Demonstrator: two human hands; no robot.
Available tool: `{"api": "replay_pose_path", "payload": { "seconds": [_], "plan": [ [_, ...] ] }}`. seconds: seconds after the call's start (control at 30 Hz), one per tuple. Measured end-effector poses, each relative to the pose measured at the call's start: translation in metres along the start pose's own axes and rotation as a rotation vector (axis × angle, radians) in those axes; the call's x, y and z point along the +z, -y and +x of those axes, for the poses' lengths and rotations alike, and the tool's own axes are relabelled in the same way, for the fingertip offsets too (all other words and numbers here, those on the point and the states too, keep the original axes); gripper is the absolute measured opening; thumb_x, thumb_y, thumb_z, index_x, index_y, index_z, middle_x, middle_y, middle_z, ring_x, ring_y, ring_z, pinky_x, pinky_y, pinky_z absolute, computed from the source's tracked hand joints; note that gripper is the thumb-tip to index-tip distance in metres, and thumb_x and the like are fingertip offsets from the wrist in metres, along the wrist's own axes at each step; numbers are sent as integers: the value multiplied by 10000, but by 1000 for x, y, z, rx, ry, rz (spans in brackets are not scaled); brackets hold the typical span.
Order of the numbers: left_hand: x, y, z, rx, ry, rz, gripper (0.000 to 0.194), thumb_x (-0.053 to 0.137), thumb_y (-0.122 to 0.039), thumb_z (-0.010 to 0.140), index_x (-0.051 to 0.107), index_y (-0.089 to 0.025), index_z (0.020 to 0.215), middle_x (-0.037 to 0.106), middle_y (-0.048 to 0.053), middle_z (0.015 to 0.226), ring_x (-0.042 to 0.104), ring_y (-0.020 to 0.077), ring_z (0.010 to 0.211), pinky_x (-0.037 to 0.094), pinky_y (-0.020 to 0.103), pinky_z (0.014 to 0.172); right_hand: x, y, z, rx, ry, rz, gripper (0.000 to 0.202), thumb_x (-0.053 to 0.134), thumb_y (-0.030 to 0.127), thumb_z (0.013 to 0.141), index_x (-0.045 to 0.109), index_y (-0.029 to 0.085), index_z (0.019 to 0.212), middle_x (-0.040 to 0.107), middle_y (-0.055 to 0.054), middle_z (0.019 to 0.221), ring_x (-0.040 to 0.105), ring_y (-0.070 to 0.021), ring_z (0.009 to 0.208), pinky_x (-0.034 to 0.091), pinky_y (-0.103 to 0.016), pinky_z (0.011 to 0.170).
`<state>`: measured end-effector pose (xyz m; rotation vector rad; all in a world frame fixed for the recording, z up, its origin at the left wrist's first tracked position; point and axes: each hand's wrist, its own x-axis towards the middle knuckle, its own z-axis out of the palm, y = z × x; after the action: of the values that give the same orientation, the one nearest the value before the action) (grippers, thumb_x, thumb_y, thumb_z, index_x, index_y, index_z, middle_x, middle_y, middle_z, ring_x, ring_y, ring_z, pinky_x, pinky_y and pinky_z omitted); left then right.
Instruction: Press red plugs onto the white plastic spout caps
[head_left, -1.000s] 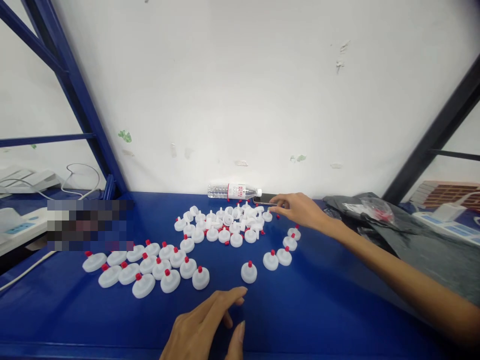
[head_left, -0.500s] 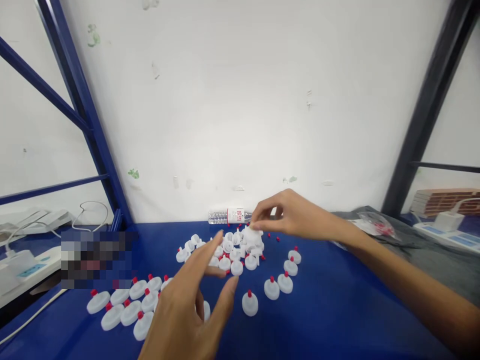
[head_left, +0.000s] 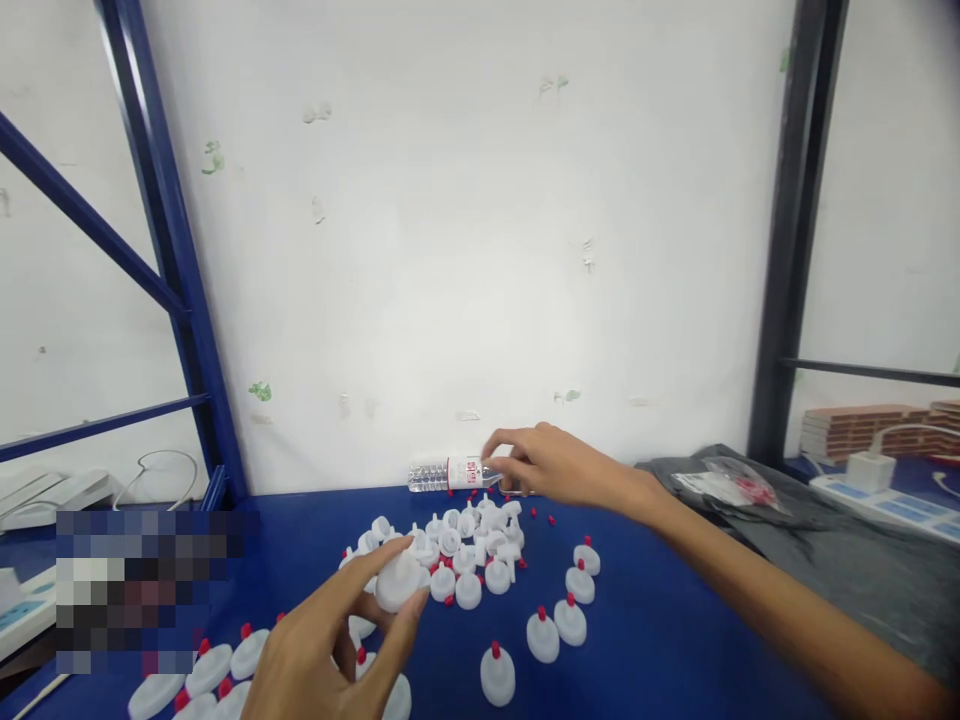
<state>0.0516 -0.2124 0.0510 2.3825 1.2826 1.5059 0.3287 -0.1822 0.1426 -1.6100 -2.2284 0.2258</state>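
My left hand [head_left: 337,630] pinches a white round plastic cap [head_left: 399,580] between thumb and fingers, just in front of a heap of similar white spouted caps [head_left: 466,562]. Over by the wall, my right hand [head_left: 536,462] is bent at the fingers, thumb and index tips slightly apart, with nothing visible between them. Its fingertips overlap the label end of a clear plastic bottle [head_left: 429,479] lying on its side. Small red tips [head_left: 551,520] lie scattered beside the heap. White caps fitted with red tips [head_left: 498,675] stand at the front and right; others are partly behind my left hand.
The blue tabletop [head_left: 637,650] meets a white wall [head_left: 450,250]. Blue metal posts [head_left: 191,350] rise at the left and a dark post [head_left: 780,250] at the right. Black plastic sheeting [head_left: 840,560] with a clear bag lies at the right, near a power strip [head_left: 900,505].
The white cap is now in my left hand, which was open before. My right hand has let go of a white cap and moved towards the bottle. The camera view has tilted up.
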Motion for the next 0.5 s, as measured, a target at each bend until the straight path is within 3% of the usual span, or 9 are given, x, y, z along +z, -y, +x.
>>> {"api": "replay_pose_path", "payload": {
  "seconds": [0.1,0.23,0.37,0.5],
  "plan": [
    [6,7,1,39,32,38,367,614,-508,932,690,-301,1225,709,-65,761,481,65,360,463,179,384,10,-51,22,215,121,-117,230,643,295,975,719,129,1115,760,-102,947,706,-222,888,536,-366,823],
    [13,11,-2,93,25,42,323,579,-482,956,675,-319,1218,739,-46,962,420,44,353,407,183,340,29,-96,37,383,395,-136,304,649,371,986,654,155,1200,684,-78,1171,687,-204,970,593,-409,839],
    [12,12,-1,141,48,59,319,596,-452,960,666,-318,1241,743,-49,955,458,38,372,415,166,359,43,-109,44,462,528,-120,337,655,359,981,636,161,1253,660,-93,1244,674,-231,1043,585,-435,875],
    [13,10,2,135,74,78,334,594,-444,967,673,-295,1255,750,-33,923,503,55,401,448,169,387,50,-106,46,498,576,-106,344,655,360,982,632,163,1262,656,-95,1254,672,-234,1053,583,-441,882]
  ]
}}
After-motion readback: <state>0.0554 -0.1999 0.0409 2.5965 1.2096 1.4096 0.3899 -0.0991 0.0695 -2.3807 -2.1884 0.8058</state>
